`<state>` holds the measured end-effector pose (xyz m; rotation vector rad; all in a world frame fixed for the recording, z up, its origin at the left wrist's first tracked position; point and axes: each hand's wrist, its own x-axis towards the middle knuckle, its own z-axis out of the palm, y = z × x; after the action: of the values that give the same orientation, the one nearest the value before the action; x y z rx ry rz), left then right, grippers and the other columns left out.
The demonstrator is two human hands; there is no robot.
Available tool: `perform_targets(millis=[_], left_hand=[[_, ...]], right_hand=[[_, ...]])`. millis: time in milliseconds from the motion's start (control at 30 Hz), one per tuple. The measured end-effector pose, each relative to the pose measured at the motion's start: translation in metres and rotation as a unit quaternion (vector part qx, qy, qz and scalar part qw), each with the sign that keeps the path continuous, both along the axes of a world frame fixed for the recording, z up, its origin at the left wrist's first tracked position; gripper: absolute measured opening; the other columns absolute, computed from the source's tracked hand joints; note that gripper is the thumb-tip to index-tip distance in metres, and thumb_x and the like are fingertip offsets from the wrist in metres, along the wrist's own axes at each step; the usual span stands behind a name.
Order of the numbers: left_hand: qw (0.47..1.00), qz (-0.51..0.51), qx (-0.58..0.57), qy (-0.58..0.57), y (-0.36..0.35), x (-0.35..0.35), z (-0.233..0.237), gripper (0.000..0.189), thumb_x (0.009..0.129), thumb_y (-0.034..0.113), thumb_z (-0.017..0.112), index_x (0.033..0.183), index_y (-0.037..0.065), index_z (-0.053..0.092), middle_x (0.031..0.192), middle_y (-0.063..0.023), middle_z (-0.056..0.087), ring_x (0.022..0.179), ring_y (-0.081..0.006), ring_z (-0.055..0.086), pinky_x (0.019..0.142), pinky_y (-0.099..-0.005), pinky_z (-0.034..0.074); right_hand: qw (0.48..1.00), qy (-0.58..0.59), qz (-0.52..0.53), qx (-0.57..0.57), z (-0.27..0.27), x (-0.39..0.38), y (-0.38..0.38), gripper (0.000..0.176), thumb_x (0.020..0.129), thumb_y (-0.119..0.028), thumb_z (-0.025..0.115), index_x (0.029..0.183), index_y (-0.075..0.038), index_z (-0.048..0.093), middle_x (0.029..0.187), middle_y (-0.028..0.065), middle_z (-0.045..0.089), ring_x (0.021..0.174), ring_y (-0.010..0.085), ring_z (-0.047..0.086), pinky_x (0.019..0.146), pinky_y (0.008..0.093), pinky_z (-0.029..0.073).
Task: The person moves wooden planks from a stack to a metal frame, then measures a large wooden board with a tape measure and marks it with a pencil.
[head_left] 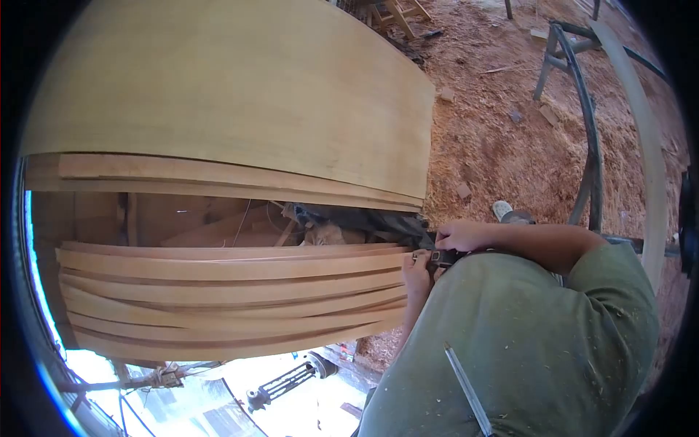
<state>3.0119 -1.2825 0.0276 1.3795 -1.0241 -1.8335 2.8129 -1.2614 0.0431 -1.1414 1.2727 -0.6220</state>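
Both my hands are close together at my waist, by the front edge of my green shirt (524, 328). Between them is a dark belt (448, 257) with a small metal buckle. My left hand (416, 274) is closed at the buckle end, with its thumb and fingers pinched. Just above it, my right hand (460, 237) has its fingers curled down onto the belt from the other side. The fingertips are small in view and partly hidden. Long planed wooden boards (233, 291) lie stacked to the left, their ends near my left hand.
A large wooden panel (247, 80) lies beyond the boards. Dark plastic sheeting (364, 220) sits in the gap between. Wood shavings (488, 131) cover the floor. A metal frame stand (591, 131) is at right, with a long pale strip (644, 138). A pen (467, 390) hangs on my shirt.
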Motion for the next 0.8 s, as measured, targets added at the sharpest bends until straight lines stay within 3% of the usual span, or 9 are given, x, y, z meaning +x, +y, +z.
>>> perform_targets(millis=[67, 133, 167, 233, 367, 633, 667, 733, 800], left_hand=[[0.997, 0.053, 0.054, 0.035, 0.005, 0.008, -0.007, 0.011, 0.089, 0.008, 0.060, 0.091, -0.003, 0.059, 0.084, -0.0087, 0.064, 0.071, -0.0157, 0.061, 0.063, -0.0275, 0.049], [0.940, -0.143, -0.219, -0.220, 0.007, 0.016, 0.000, 0.015, 0.093, 0.011, 0.055, 0.091, -0.003, 0.061, 0.088, -0.0102, 0.065, 0.075, -0.0168, 0.062, 0.066, -0.0271, 0.050], [0.941, -0.136, -0.221, -0.218, 0.008, 0.015, 0.001, 0.015, 0.093, 0.011, 0.055, 0.091, -0.003, 0.061, 0.088, -0.0102, 0.065, 0.075, -0.0168, 0.062, 0.066, -0.0271, 0.050], [0.971, 0.080, 0.108, 0.197, 0.009, 0.010, 0.007, 0.016, 0.094, 0.012, 0.055, 0.091, -0.002, 0.063, 0.088, -0.0089, 0.065, 0.077, -0.0157, 0.062, 0.067, -0.0265, 0.049], [0.983, 0.066, 0.102, 0.141, 0.011, 0.029, 0.002, 0.016, 0.093, 0.015, 0.057, 0.090, 0.001, 0.064, 0.087, -0.0074, 0.065, 0.077, -0.0142, 0.061, 0.067, -0.0262, 0.049], [0.965, -0.167, -0.133, -0.154, 0.015, 0.055, 0.009, 0.027, 0.095, 0.022, 0.057, 0.109, -0.001, 0.062, 0.086, -0.0057, 0.065, 0.075, -0.0110, 0.060, 0.067, -0.0243, 0.048], [0.964, -0.173, -0.135, -0.151, 0.017, 0.054, 0.016, 0.027, 0.095, 0.022, 0.057, 0.109, -0.001, 0.062, 0.086, -0.0057, 0.065, 0.075, -0.0110, 0.060, 0.067, -0.0243, 0.048], [0.973, -0.074, 0.130, 0.175, 0.029, 0.045, 0.042, 0.032, 0.095, 0.024, 0.057, 0.115, -0.001, 0.059, 0.087, -0.0046, 0.065, 0.076, -0.0100, 0.060, 0.068, -0.0239, 0.047], [0.980, -0.143, 0.095, 0.103, 0.026, 0.044, 0.040, 0.033, 0.094, 0.023, 0.056, 0.116, -0.001, 0.059, 0.087, -0.0040, 0.065, 0.078, -0.0095, 0.060, 0.068, -0.0239, 0.047]], right_hand=[[0.999, 0.002, 0.030, 0.046, 0.006, 0.007, -0.013, 0.028, 0.091, -0.029, 0.057, 0.100, -0.003, 0.067, 0.084, 0.0083, 0.067, 0.077, 0.0158, 0.063, 0.071, 0.0324, 0.049], [0.989, -0.073, 0.003, 0.126, 0.023, 0.007, -0.022, 0.030, 0.092, -0.030, 0.057, 0.101, -0.003, 0.067, 0.084, 0.0097, 0.067, 0.077, 0.0167, 0.063, 0.071, 0.0327, 0.049], [0.966, -0.151, -0.030, 0.209, 0.030, 0.007, -0.024, 0.031, 0.093, -0.031, 0.056, 0.102, -0.003, 0.067, 0.084, 0.0110, 0.067, 0.078, 0.0175, 0.064, 0.072, 0.0330, 0.050], [0.984, -0.129, -0.034, 0.120, 0.032, 0.015, -0.022, 0.032, 0.093, -0.031, 0.056, 0.103, -0.002, 0.067, 0.086, 0.0119, 0.067, 0.079, 0.0185, 0.064, 0.073, 0.0331, 0.050], [0.994, -0.058, 0.041, -0.080, 0.004, 0.032, -0.025, 0.030, 0.091, -0.029, 0.061, 0.104, -0.003, 0.068, 0.095, 0.0082, 0.069, 0.081, 0.0185, 0.066, 0.073, 0.0343, 0.052], [0.989, 0.092, 0.063, -0.096, 0.031, 0.041, -0.007, 0.030, 0.081, -0.030, 0.069, 0.090, -0.001, 0.071, 0.078, 0.0142, 0.069, 0.073, 0.0212, 0.066, 0.069, 0.0348, 0.051], [0.991, 0.111, 0.051, -0.046, 0.038, 0.045, -0.001, 0.031, 0.081, -0.030, 0.069, 0.091, -0.001, 0.071, 0.079, 0.0156, 0.069, 0.073, 0.0230, 0.067, 0.069, 0.0358, 0.050], [0.990, 0.134, 0.031, 0.010, 0.040, 0.045, 0.006, 0.032, 0.080, -0.031, 0.069, 0.091, -0.001, 0.071, 0.080, 0.0171, 0.069, 0.073, 0.0247, 0.067, 0.068, 0.0367, 0.050], [0.992, 0.123, 0.009, 0.029, 0.034, 0.044, 0.015, 0.032, 0.081, -0.030, 0.070, 0.097, -0.002, 0.070, 0.083, 0.0154, 0.069, 0.071, 0.0222, 0.065, 0.064, 0.0350, 0.050]])
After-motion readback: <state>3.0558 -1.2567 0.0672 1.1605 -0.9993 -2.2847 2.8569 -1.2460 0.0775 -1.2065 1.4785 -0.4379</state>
